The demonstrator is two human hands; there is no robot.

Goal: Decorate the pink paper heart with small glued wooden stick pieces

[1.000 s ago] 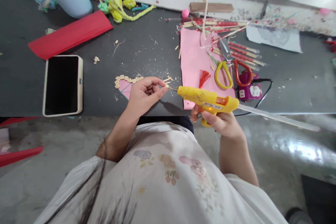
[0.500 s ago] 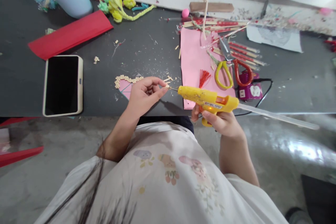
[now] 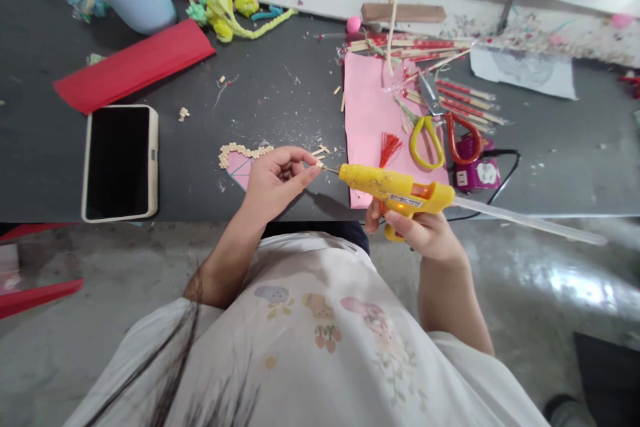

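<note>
My left hand (image 3: 280, 180) pinches a small pale wooden piece (image 3: 319, 164) between thumb and forefinger. The nozzle tip of a yellow hot glue gun (image 3: 390, 187) is right at that piece. My right hand (image 3: 423, 230) is wrapped round the gun's handle, and a clear glue stick (image 3: 530, 219) sticks out of its back. Under and beside my left hand lies a pink paper heart (image 3: 236, 167) with drawn lines. Small pale pieces (image 3: 245, 150) edge its top; my hand hides its right part. Short stick bits (image 3: 323, 152) lie just beyond my fingertips.
At left are a phone (image 3: 117, 163), a folded red sheet (image 3: 135, 67) and a white-blue cup (image 3: 135, 0). Scissors (image 3: 433, 127) rest on pink paper (image 3: 367, 100), near wrapped sticks (image 3: 465, 103). A purple box (image 3: 477, 170) and black cable (image 3: 510, 177) lie at right.
</note>
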